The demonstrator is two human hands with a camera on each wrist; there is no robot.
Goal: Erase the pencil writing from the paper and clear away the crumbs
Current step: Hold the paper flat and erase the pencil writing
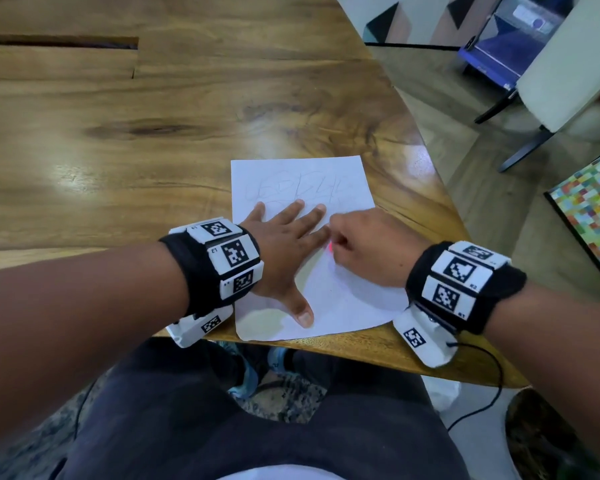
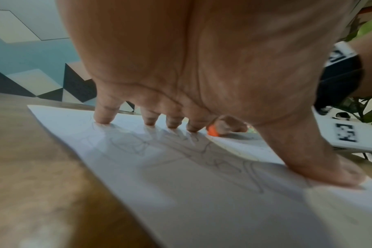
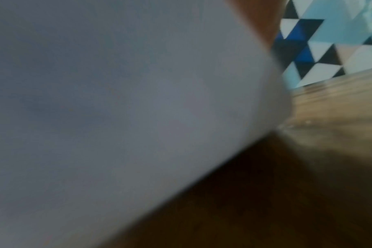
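Paper point(image 1: 302, 181): thin, light, slides and creases easily; lies at desk point(image 1: 118, 133) near right corner. Left hand point(image 1: 284, 244) fingers spread flat, pinning it. Right hand point(image 1: 368, 247) fingers pinch orange eraser point(image 2: 212, 130) on sheet.

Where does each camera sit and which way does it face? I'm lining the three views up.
Head: on the person's head, looking down at the wooden table; shows forearms, left hand flat on the paper, right hand, lap.
Left wrist: under the palm, looking along the fingers over the pencil writing to an orange eraser.
Right wrist: low, blurred; paper and table only, no hand.
Shared: the paper.
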